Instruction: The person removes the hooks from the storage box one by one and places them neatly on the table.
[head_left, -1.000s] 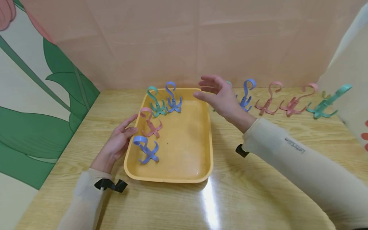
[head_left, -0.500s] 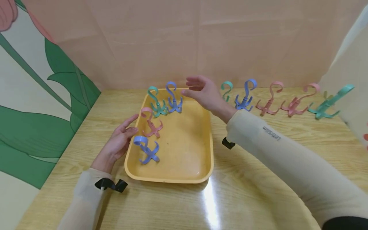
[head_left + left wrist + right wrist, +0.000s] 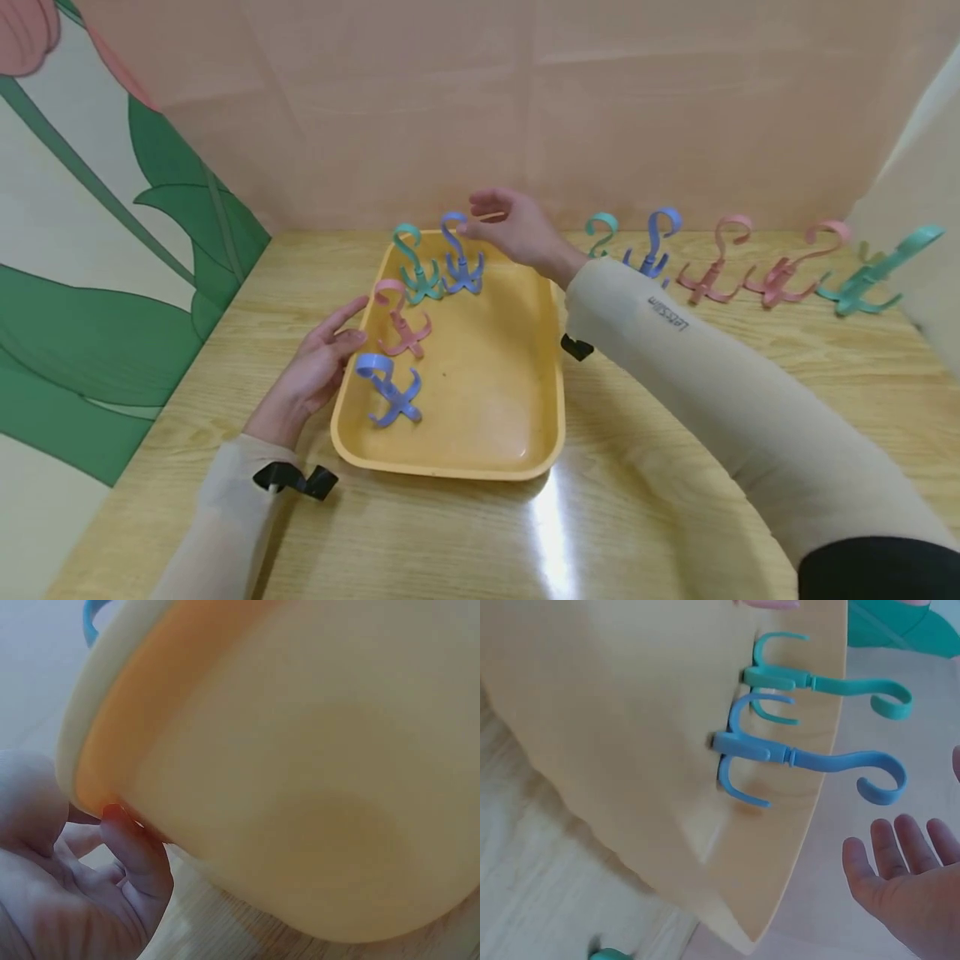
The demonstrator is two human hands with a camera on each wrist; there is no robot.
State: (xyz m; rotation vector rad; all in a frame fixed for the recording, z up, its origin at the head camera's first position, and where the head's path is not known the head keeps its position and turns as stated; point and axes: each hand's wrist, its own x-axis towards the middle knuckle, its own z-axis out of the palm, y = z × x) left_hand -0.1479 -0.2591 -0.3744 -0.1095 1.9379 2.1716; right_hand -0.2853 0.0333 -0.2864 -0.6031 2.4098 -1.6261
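My left hand (image 3: 313, 371) grips the left rim of a yellow plastic tray (image 3: 487, 375), with its fingers against the outer wall in the left wrist view. Inside, along the left and far sides, stand rotating four-prong hooks: a blue one (image 3: 392, 396) in front, a pink one (image 3: 405, 332), a green one (image 3: 420, 283) and another blue hook (image 3: 461, 271) at the back. My right hand (image 3: 517, 229) hovers over the far rim, close to the back blue hook's curved top. In the right wrist view its fingers are spread, apart from that hook.
Right of the tray, a row of more hooks stands on the wooden table (image 3: 637, 500): green (image 3: 602, 227), blue (image 3: 654, 254), pink (image 3: 708, 283), another pink hook (image 3: 780, 279) and a tilted green hook (image 3: 862, 287). A pinkish cloth (image 3: 390, 117) hangs behind.
My right hand has moved left, from beyond the tray's far right corner to beside the back blue hook. My left hand stays on the rim, and the hooks have not moved.
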